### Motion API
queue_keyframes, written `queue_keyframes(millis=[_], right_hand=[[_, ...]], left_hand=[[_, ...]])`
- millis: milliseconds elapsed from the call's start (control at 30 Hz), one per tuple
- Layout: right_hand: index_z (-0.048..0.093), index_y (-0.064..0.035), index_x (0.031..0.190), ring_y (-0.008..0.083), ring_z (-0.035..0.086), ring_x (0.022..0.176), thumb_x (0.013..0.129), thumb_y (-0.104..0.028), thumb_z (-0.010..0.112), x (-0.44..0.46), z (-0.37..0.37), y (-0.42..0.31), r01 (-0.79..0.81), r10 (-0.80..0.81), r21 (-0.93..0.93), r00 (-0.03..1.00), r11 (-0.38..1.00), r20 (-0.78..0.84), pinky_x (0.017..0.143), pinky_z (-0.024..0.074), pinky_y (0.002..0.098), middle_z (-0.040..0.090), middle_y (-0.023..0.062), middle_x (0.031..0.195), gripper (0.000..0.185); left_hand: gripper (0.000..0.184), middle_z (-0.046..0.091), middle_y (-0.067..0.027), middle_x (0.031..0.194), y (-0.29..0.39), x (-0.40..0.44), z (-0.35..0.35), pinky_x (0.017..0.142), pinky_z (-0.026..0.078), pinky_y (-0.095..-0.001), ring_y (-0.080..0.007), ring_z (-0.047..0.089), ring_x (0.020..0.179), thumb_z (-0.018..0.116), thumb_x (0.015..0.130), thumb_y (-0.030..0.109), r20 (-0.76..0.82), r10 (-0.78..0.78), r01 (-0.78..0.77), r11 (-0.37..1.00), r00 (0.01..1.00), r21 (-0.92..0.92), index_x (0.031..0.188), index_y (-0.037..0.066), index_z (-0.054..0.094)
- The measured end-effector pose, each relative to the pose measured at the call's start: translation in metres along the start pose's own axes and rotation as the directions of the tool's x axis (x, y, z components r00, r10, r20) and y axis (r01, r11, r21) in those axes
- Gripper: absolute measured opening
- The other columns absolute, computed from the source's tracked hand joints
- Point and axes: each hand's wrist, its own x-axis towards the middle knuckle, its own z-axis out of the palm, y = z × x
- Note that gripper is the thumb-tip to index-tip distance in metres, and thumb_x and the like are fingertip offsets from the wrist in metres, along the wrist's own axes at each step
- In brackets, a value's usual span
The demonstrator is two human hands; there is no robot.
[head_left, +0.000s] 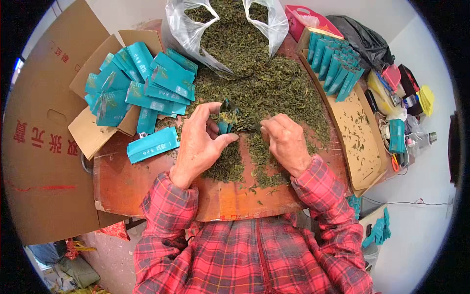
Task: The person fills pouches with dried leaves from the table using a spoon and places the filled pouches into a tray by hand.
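Left grip (198, 146) curls round a teal packet (224, 128), right grip (285, 140) pinches something dark (252, 128)

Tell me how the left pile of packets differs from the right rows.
The left pile lies jumbled, its packets pointing many ways; the right rows stand close together, leaning much alike. The left pile heaps up in an open box with spread flaps; the right rows occupy the far end of a long, shallow tray. Both consist of teal packets.
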Motion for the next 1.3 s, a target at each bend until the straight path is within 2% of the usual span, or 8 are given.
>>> queue_keyframes(millis=[133,233,333,633,767,1033,1133,1300], right_hand=[[0.073,-0.003,0.107,0.0362,0.072,0.087,0.085,0.008,0.077,0.0,0.003,0.006,0.006,-0.006,0.001,0.999,1.0,-0.04,0.073,0.0596,0.0438,0.07,0.0141,0.096,0.025],[0.073,-0.0012,0.107,0.0361,0.07,0.091,0.085,0.007,0.076,-0.001,0.006,0.009,0.012,-0.012,0.001,0.999,1.0,-0.053,0.078,0.0593,0.0449,0.069,0.0143,0.096,0.024],[0.073,-0.0004,0.107,0.036,0.07,0.093,0.084,0.008,0.075,-0.002,0.007,0.012,0.01,-0.009,0.013,0.998,1.0,-0.066,0.08,0.0593,0.0451,0.07,0.0144,0.097,0.025],[0.075,-0.0007,0.106,0.0343,0.073,0.091,0.084,0.009,0.076,0.001,-0.01,0.009,-0.032,0.035,0.023,0.992,0.999,-0.125,0.079,0.0604,0.0425,0.073,0.014,0.097,0.025],[0.076,-0.0011,0.107,0.0334,0.073,0.09,0.085,0.008,0.077,0.006,-0.027,0.005,-0.036,0.038,0.017,0.99,0.999,-0.138,0.077,0.0609,0.0418,0.074,0.0144,0.097,0.023],[0.078,-0.0017,0.106,0.0312,0.075,0.087,0.086,0.008,0.078,0.028,-0.077,-0.015,-0.015,0.014,-0.002,0.986,1.0,-0.164,0.074,0.0606,0.0386,0.075,0.0141,0.096,0.023],[0.079,-0.0027,0.106,0.0301,0.075,0.087,0.084,0.009,0.079,0.037,-0.093,-0.023,0.036,-0.041,-0.035,0.985,0.999,-0.166,0.074,0.0605,0.0374,0.076,0.0131,0.096,0.025],[0.079,-0.0032,0.107,0.0295,0.075,0.085,0.084,0.01,0.079,0.052,-0.112,-0.036,0.081,-0.088,-0.061,0.989,0.995,-0.12,0.073,0.0596,0.0363,0.076,0.0127,0.095,0.027]], left_hand=[[0.069,0.065,-0.0113,0.103,0.001,0.0,0.0,0.069,0.056,-0.0351,-0.0206,0.066,0.078,0.095,0.071,0.006,0.004,-0.016,0.016,1.0,1.0,-0.016,0.132,-0.001,0.063],[0.069,0.063,-0.0033,0.086,-0.002,0.0,0.001,0.068,0.053,-0.0283,-0.0116,0.063,0.076,0.095,0.075,0.004,-0.025,0.077,-0.076,0.996,0.997,0.04,0.135,0.001,0.061],[0.07,0.063,-0.0033,0.086,-0.003,0.0,0.001,0.068,0.053,-0.0283,-0.0119,0.063,0.076,0.095,0.074,0.004,-0.024,0.059,-0.058,0.998,0.998,0.036,0.135,0.002,0.061],[0.07,0.064,-0.0041,0.089,-0.002,-0.001,0.001,0.068,0.054,-0.0302,-0.0138,0.064,0.076,0.096,0.073,0.005,-0.028,0.107,-0.106,0.993,0.994,0.054,0.134,0.002,0.062],[0.071,0.065,-0.0046,0.091,-0.004,-0.001,0.002,0.069,0.055,-0.0306,-0.0147,0.065,0.077,0.097,0.073,0.006,-0.01,0.062,-0.062,0.998,0.998,0.015,0.134,0.001,0.062],[0.074,0.067,-0.0075,0.103,0.0,0.0,0.002,0.074,0.056,-0.0337,-0.0179,0.066,0.08,0.097,0.072,0.007,-0.008,0.089,-0.089,0.995,0.996,0.049,0.136,0.0,0.061],[0.067,0.064,-0.011,0.102,-0.002,0.001,0.005,0.071,0.055,-0.0383,-0.0235,0.065,0.078,0.096,0.072,0.009,-0.021,0.08,-0.08,0.997,0.997,0.004,0.13,0.002,0.064],[0.065,0.063,-0.0111,0.101,0.0,0.002,0.006,0.071,0.054,-0.0383,-0.0237,0.064,0.077,0.095,0.073,0.009,-0.008,0.092,-0.092,0.996,0.996,0.001,0.129,0.002,0.064]])
